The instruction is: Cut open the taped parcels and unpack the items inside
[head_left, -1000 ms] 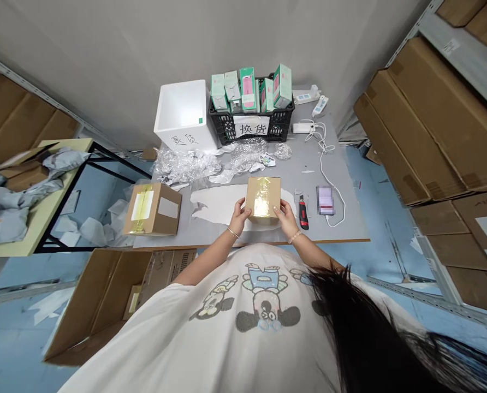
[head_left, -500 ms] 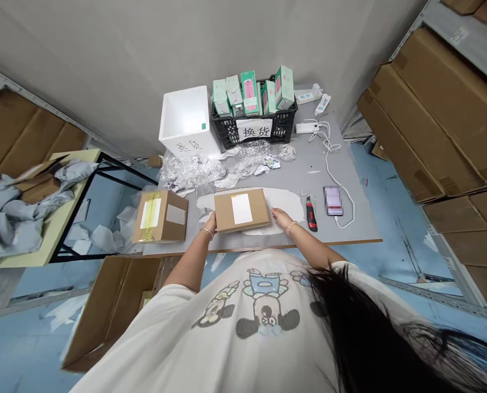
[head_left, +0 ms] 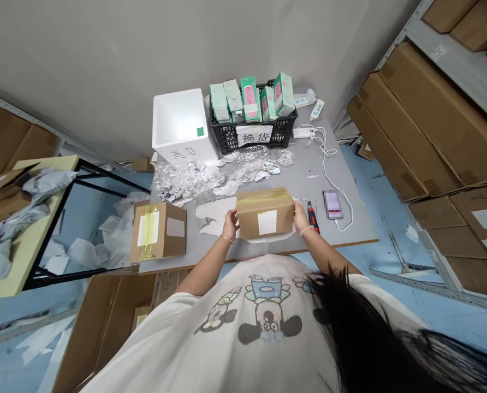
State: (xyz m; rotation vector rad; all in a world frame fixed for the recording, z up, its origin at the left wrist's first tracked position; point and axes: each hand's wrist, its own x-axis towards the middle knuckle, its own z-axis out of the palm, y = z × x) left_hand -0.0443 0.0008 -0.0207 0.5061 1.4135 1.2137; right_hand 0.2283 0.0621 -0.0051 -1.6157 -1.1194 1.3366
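Left hand (head_left: 230, 224) and right hand (head_left: 301, 217) grasping a cardboard box (head_left: 265, 221) by its two short ends, fingers closed against the sides. Head-worn view, looking forward and down. The box lies long side across the person's front, with a white label (head_left: 267, 222) facing the camera and clear tape (head_left: 263, 194) along its upper edge. It sits over a white paper sheet (head_left: 214, 216) on a grey desk (head_left: 304, 180), near the desk's front edge; contact with the sheet cannot be determined.

To the left on the desk: a second taped carton (head_left: 158, 232) and crumpled bubble wrap (head_left: 188, 180). At the far edge, against the wall: a white foam box (head_left: 180, 126) marked with handwritten characters, and a black plastic crate (head_left: 227, 139) with a printed sign (head_left: 254, 134), holding upright green product boxes (head_left: 250, 98). To the right: a red-and-black utility knife (head_left: 312, 215) just beside the right hand, a phone (head_left: 332, 204) with a pixelated screen, and a white cable (head_left: 331, 180).

Room: grey wall (head_left: 104, 65) behind the desk; metal shelving (head_left: 419, 120) stacked with flat cartons at right; a pale table (head_left: 30, 234) on a black frame at left, heaped with grey mailer bags (head_left: 47, 183); an open carton (head_left: 104, 316) below the desk; blue floor (head_left: 374, 273) scattered with paper scraps.
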